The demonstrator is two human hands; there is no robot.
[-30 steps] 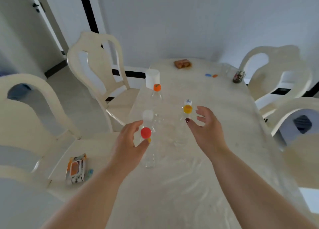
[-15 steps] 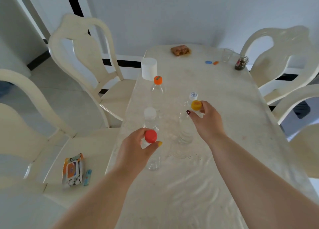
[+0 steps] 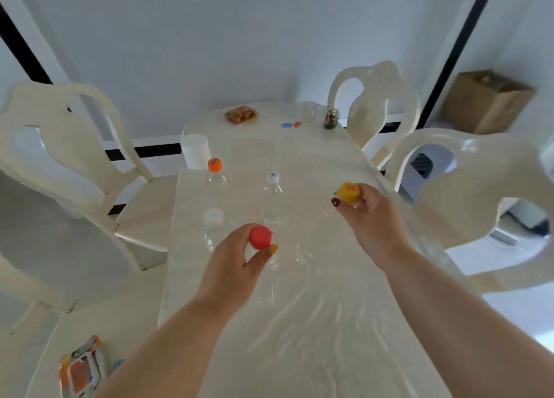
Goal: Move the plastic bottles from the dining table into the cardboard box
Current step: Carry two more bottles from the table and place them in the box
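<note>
My left hand [image 3: 236, 265] grips a clear plastic bottle by its red cap [image 3: 260, 237], the body hanging below over the cream dining table [image 3: 314, 322]. My right hand [image 3: 368, 217] holds another clear bottle by its yellow cap [image 3: 348, 192], out to the right. Three more clear bottles stand on the table: one with an orange cap [image 3: 215, 165], one with a white-and-blue cap [image 3: 273, 177], one with a white cap [image 3: 213, 217]. A brown cardboard box [image 3: 487, 102] sits at the far right by the wall.
Cream chairs stand on both sides: two left [image 3: 69, 145], two right [image 3: 467, 187]. A white cup [image 3: 195, 151], a brown snack packet [image 3: 241, 115], two small caps, a glass and a small jar [image 3: 331, 118] lie at the far end. A wipes pack [image 3: 81, 370] rests on the near-left chair seat.
Both hands have lifted their bottles by the caps; the right hand swung the yellow-capped bottle rightward. My view turned right, bringing the cardboard box into sight.
</note>
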